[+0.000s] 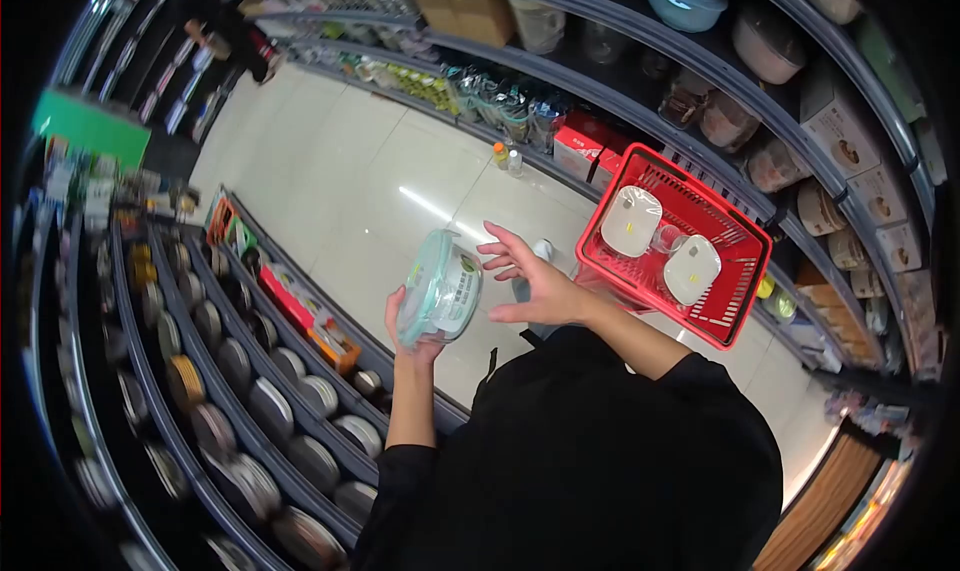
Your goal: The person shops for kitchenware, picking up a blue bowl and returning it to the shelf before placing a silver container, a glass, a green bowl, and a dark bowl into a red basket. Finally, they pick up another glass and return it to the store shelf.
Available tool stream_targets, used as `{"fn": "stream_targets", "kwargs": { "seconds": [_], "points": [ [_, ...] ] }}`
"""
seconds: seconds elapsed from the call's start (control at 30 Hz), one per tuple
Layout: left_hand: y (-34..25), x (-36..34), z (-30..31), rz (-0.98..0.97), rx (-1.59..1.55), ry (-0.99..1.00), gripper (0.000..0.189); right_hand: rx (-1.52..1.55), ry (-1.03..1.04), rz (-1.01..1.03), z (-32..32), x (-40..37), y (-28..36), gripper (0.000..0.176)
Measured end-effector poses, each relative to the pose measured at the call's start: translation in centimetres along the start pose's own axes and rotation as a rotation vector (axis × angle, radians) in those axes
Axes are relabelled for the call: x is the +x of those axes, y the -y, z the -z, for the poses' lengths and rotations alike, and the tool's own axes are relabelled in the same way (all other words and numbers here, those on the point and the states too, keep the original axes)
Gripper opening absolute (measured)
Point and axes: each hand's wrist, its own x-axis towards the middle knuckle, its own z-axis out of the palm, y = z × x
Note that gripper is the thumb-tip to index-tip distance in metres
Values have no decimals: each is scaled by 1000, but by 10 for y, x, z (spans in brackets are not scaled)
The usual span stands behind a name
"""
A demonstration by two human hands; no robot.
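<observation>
My left hand (407, 333) grips a clear round food container (441, 289) with a pale teal lid and a printed label. The container is tilted on its side above the aisle floor, its lid facing left. Just to its right, my right hand (530, 279) has its fingers spread and holds nothing; a small gap separates it from the container. Beyond the right hand stands a red shopping basket (632, 271). Inside it lie a white squarish dish (631, 221), a second white dish (692, 270) and small clear cups (666, 238) between them.
Shelves of stacked plates (270, 408) run along the left. Shelves on the right carry bowls and boxes (842, 131). Two small bottles (508, 159) stand on the tiled floor (350, 171) by the far shelf. Another person (225, 26) is at the far upper left.
</observation>
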Motion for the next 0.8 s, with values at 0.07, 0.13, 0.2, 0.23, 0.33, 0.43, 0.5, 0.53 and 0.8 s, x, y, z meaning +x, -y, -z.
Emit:
{"fn": "stream_targets", "kwargs": {
  "seconds": [0.07,0.13,0.2,0.23,0.33,0.43,0.5,0.53,0.8],
  "points": [
    [21,-39,22,-30,-55,10,50,-125,87,-25,-29,-23,24,105],
    [34,-70,30,-30,-77,56,51,-300,123,7,-56,-45,36,109],
    [50,-104,40,-96,7,44,52,-488,159,12,-73,-71,46,114],
    [55,-123,42,-71,43,18,54,-503,181,-4,-81,-83,47,115],
    [59,-159,61,-113,294,4,55,-504,217,20,-100,-120,47,114],
    [49,-165,87,-72,419,45,53,-441,174,89,-117,-151,50,110],
    [48,-177,73,-78,539,4,52,-377,139,134,-126,-170,49,107],
    [48,-175,71,-65,561,27,52,-319,88,60,-132,-179,45,102],
    [110,-178,-35,-88,314,379,69,-447,-338,417,-108,-215,72,90]
  ]
}}
